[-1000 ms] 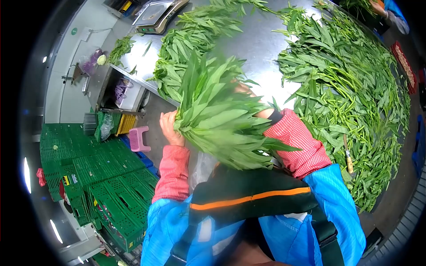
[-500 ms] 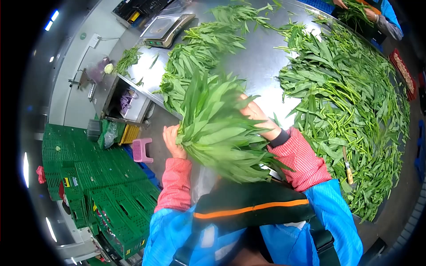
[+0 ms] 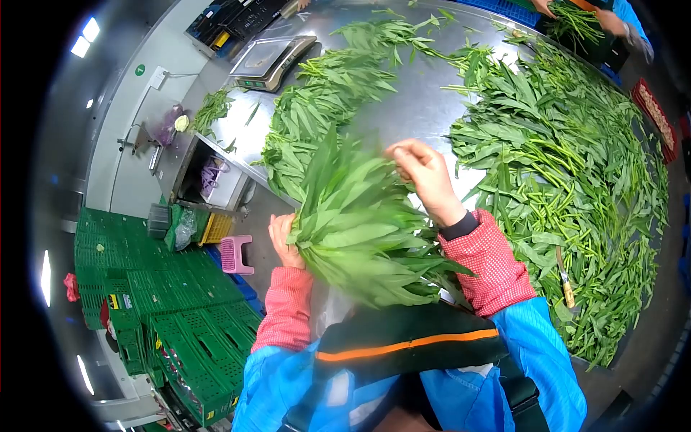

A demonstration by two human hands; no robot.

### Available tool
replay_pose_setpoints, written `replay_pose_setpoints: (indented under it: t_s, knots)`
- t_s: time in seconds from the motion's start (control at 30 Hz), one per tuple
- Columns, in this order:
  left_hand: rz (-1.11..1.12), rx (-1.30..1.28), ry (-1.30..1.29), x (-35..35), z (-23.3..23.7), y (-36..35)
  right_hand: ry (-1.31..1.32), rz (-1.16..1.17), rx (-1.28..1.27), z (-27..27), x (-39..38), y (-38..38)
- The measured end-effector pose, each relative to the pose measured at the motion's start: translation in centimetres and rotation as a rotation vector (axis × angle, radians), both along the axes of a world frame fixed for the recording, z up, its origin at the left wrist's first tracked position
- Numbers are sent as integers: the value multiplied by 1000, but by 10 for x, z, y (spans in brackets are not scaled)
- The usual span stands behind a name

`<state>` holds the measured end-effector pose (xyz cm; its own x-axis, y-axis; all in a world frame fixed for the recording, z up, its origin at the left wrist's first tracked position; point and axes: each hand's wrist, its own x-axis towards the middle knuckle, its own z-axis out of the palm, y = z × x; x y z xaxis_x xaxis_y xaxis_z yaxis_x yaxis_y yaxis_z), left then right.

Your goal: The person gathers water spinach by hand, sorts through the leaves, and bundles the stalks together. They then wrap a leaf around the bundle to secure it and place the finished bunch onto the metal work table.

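Note:
My left hand [image 3: 286, 241] is closed round the stem side of a big bunch of water spinach [image 3: 360, 230], whose long leaves fan out to the right, blurred in places. Just off the upper right of the bunch is my right hand [image 3: 430, 178], fingers curled and tips pinched together; whether anything small sits between them I cannot make out. Beyond the bunch, a row of bundled greens [image 3: 306, 108] runs along the left of the metal table [image 3: 417, 101]. A wide heap of loose water spinach [image 3: 554, 165] covers the right side.
On the heap lies a knife [image 3: 566, 288] with a pale handle. A weighing scale [image 3: 270, 61] stands at the back left. Green crates [image 3: 194, 345] and a pink stool [image 3: 234, 254] are at the lower left. Across the table, another person's hands [image 3: 612, 23] hold greens.
My right hand has come out from the leaves, up and slightly right, its fingers now pinched. The bunch stays in my left hand, its leaves shifted slightly.

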<state>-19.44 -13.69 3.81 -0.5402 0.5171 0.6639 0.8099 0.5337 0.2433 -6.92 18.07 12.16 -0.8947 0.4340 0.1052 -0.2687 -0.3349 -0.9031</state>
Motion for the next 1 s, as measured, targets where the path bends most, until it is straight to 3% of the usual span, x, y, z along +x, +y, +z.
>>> replay_pose_setpoints:
  t_s: [0.07,0.13,0.23,0.33,0.43,0.57,0.63,0.67,0.9,1.0]
  knots:
    - [-14,15,-164,-5,-1,2,-70,-23,-191,-4,4,16]
    - [-83,488,-690,-5,1,13,-32,-143,-286,-3,7,28]
    - [-196,1233,-1435,-7,15,43,-14,-141,-292,-15,14,39]
    - [-132,1341,-1662,-29,-1,48,-71,-119,-299,-30,13,32]
    - [-20,1058,-1460,-70,-54,31,-131,-95,-318,-40,5,27]
    - [94,420,-766,-153,-118,29,-142,-146,-290,-42,-10,30]
    - [30,107,-169,-145,-58,67,-156,-201,-267,-39,-17,30]
    - [124,203,-366,-142,-47,82,-159,-216,-270,-38,-20,30]
    - [-2,23,-370,-202,-86,98,-166,-320,-251,-42,-41,23]
    - [-72,95,-370,-206,-85,105,-145,-347,-234,-44,-47,17]
